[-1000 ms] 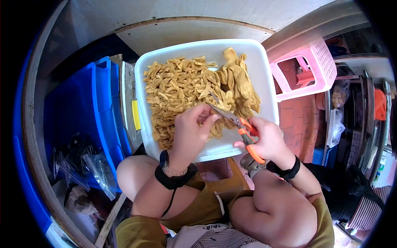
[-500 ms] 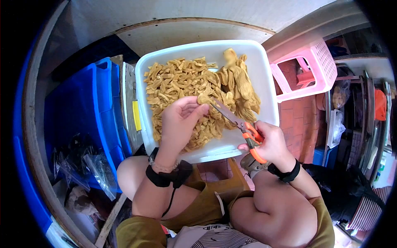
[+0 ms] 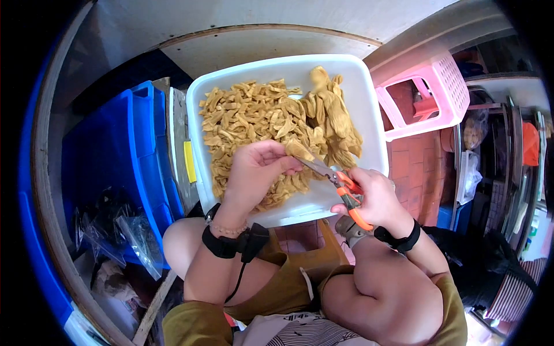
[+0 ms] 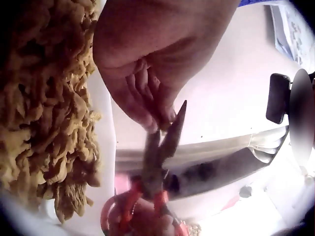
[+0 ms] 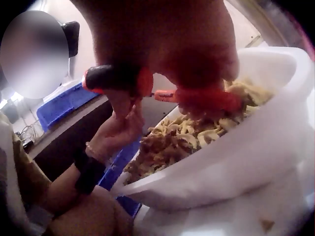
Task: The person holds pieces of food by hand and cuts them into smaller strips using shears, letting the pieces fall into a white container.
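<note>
My left hand point(image 3: 254, 176) pinches a tan, wrinkled food piece point(image 3: 300, 151) between thumb and fingers, over a white tub point(image 3: 277, 62). The blades of the scissors point(image 3: 348, 195) meet that piece right beside the left fingertips. My right hand point(image 3: 376, 196) grips the scissors by their orange and dark handles. In the left wrist view, the scissor blades point(image 4: 170, 140) stand apart at the fingertips. Short cut strips point(image 3: 242, 115) of the same food fill the tub's left and middle. Longer uncut pieces point(image 3: 340, 124) lie along its right side.
Left of the tub stand blue plastic crates point(image 3: 109, 150), with clear plastic bags point(image 3: 135, 236) in front. A pink stool point(image 3: 447, 92) is at the right on red floor tiles point(image 3: 412, 173). A pale panel point(image 3: 259, 43) rises behind the tub. The person's knees are close below it.
The left hand moved left and away from the blades, then came back toward them, its food piece now at the scissors. The right hand with the scissors shifted only slightly.
</note>
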`<state>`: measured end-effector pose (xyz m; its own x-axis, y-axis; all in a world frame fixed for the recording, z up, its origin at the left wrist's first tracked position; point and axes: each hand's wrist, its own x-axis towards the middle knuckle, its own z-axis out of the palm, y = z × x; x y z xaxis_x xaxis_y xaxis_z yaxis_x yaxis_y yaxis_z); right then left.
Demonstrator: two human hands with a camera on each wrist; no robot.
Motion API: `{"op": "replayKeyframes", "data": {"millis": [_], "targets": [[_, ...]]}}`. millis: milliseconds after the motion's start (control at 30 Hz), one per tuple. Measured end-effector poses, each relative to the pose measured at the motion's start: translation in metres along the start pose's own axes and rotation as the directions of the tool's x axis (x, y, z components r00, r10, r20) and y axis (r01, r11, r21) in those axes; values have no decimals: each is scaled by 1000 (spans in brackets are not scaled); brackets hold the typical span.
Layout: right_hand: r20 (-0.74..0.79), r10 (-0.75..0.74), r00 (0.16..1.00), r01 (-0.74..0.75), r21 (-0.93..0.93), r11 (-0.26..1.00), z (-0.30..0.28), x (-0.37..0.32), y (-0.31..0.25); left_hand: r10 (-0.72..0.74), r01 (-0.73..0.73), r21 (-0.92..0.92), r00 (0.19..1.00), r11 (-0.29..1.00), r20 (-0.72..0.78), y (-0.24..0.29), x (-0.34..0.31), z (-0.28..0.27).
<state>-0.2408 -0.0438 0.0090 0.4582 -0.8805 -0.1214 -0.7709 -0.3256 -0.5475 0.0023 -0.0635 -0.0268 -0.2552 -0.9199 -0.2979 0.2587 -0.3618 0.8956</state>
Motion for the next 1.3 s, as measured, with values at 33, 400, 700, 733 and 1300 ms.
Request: {"op": "replayKeyframes", "data": {"millis": [33, 400, 700, 733, 1300], "targets": [[1, -13, 1000, 13, 12, 1000, -1, 1, -1, -2, 2, 0, 1000, 1000, 1, 0, 0, 2], [93, 102, 990, -115, 141, 983, 4, -8, -1, -23, 18, -54, 995, 998, -93, 5, -3, 1], [-33, 46, 998, -48, -59, 997, 0, -2, -6, -63, 71, 70, 992, 995, -111, 12, -1, -4], [-12, 55, 998, -57, -146, 988, -2, 0, -9, -64, 72, 71, 992, 995, -110, 11, -2, -2], [-86, 49, 995, -63, -159, 985, 5, -8, 0, 22, 22, 216, 980, 976, -198, -1, -2, 4]]}}
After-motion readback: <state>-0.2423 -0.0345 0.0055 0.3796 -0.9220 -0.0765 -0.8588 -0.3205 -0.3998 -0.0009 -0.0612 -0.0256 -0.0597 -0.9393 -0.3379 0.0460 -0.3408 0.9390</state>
